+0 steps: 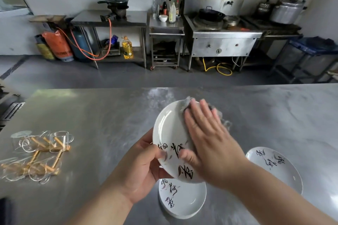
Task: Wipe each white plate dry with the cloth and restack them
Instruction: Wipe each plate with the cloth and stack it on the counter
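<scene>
Plates (168, 126), perhaps four; one cloth (225, 124)

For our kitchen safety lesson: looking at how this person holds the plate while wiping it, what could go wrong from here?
1. The left hand grips the tilted plate only at its lower rim; a push from the right hand could make it slip onto the stack below and chip both.
2. The cloth lies under that flat hand, ungripped, so it might slide off.

On the table (109, 115): plate stack (184, 201) at near edge, held plate (168, 128) above it, single plate (279, 170) right, glass cups (58, 139) on rack (36, 157) far left; stove (208, 22) behind.
</scene>
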A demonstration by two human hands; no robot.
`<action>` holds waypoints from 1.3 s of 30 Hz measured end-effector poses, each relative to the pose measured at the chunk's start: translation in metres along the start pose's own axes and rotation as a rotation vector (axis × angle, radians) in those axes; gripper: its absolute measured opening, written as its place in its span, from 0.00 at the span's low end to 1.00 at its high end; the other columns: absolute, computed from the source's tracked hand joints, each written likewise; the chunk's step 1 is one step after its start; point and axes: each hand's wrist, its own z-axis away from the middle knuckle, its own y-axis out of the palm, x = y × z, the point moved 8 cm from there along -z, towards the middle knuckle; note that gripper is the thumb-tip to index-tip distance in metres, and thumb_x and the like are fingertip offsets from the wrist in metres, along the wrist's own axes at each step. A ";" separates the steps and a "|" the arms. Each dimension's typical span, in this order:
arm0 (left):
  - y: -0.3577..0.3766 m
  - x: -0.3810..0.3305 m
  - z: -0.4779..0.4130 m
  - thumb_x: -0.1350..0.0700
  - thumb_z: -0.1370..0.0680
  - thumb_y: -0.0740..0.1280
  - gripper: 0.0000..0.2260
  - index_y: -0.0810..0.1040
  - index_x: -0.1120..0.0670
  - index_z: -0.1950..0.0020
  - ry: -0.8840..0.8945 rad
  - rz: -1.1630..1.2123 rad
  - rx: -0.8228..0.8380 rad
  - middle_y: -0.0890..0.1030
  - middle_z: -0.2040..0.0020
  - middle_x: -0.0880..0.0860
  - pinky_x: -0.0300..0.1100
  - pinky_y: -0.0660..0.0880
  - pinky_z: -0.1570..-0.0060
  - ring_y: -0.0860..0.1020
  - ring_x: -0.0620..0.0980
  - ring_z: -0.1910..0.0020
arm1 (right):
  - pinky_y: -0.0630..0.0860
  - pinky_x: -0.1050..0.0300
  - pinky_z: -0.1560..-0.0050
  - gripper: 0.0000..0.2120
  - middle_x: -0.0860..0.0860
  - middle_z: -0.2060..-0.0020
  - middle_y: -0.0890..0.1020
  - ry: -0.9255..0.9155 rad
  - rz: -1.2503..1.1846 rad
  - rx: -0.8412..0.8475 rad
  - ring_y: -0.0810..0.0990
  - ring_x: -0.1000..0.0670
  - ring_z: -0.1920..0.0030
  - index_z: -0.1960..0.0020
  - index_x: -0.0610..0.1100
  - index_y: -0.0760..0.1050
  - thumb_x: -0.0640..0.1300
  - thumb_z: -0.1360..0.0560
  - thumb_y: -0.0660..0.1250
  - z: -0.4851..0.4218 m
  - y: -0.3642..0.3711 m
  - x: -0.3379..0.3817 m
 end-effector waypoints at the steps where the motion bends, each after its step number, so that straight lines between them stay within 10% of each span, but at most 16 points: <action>1: 0.003 0.000 0.001 0.62 0.30 0.67 0.28 0.79 0.55 0.29 0.009 -0.007 0.019 0.83 0.38 0.67 0.61 0.83 0.52 0.85 0.63 0.44 | 0.41 0.42 0.17 0.51 0.46 0.16 0.37 0.038 -0.008 -0.022 0.31 0.46 0.18 0.15 0.42 0.43 0.77 0.25 0.32 -0.002 -0.007 -0.006; 9: 0.003 -0.011 -0.005 0.65 0.29 0.65 0.26 0.82 0.53 0.32 0.065 0.035 0.004 0.85 0.39 0.62 0.55 0.84 0.56 0.86 0.57 0.45 | 0.51 0.40 0.17 0.46 0.46 0.15 0.48 -0.337 -0.164 -0.013 0.45 0.45 0.15 0.15 0.41 0.48 0.73 0.20 0.42 0.014 0.004 0.044; 15: 0.006 -0.007 -0.010 0.64 0.29 0.67 0.27 0.79 0.54 0.29 0.065 0.046 -0.005 0.82 0.36 0.67 0.60 0.83 0.51 0.84 0.65 0.41 | 0.43 0.46 0.18 0.50 0.47 0.17 0.36 0.088 0.066 0.036 0.32 0.48 0.17 0.16 0.43 0.35 0.76 0.27 0.28 -0.003 -0.005 -0.035; 22: 0.011 -0.001 -0.024 0.64 0.27 0.64 0.27 0.79 0.53 0.28 0.111 0.097 -0.037 0.82 0.32 0.61 0.51 0.84 0.48 0.82 0.59 0.34 | 0.44 0.45 0.16 0.45 0.45 0.16 0.43 -0.124 -0.299 0.008 0.40 0.47 0.16 0.15 0.40 0.44 0.72 0.19 0.40 0.018 0.024 0.023; 28: 0.007 0.010 -0.022 0.63 0.31 0.68 0.28 0.79 0.55 0.30 0.115 0.096 -0.089 0.83 0.36 0.66 0.59 0.83 0.51 0.85 0.65 0.42 | 0.40 0.50 0.18 0.52 0.47 0.17 0.34 0.216 -0.083 0.136 0.30 0.50 0.18 0.16 0.43 0.34 0.76 0.29 0.27 0.013 0.025 -0.042; 35: 0.006 0.016 -0.029 0.66 0.25 0.62 0.26 0.80 0.54 0.29 0.151 0.152 -0.152 0.83 0.34 0.61 0.47 0.83 0.49 0.84 0.58 0.36 | 0.38 0.53 0.17 0.50 0.45 0.16 0.39 -0.016 -0.291 0.072 0.35 0.48 0.17 0.15 0.41 0.41 0.77 0.23 0.35 0.028 0.040 0.027; 39: 0.004 0.010 -0.026 0.64 0.31 0.67 0.28 0.81 0.51 0.31 0.161 0.134 -0.135 0.84 0.36 0.62 0.54 0.84 0.54 0.85 0.62 0.41 | 0.37 0.52 0.18 0.58 0.44 0.17 0.36 0.192 -0.149 0.108 0.33 0.47 0.17 0.16 0.41 0.35 0.79 0.34 0.21 0.019 0.033 -0.023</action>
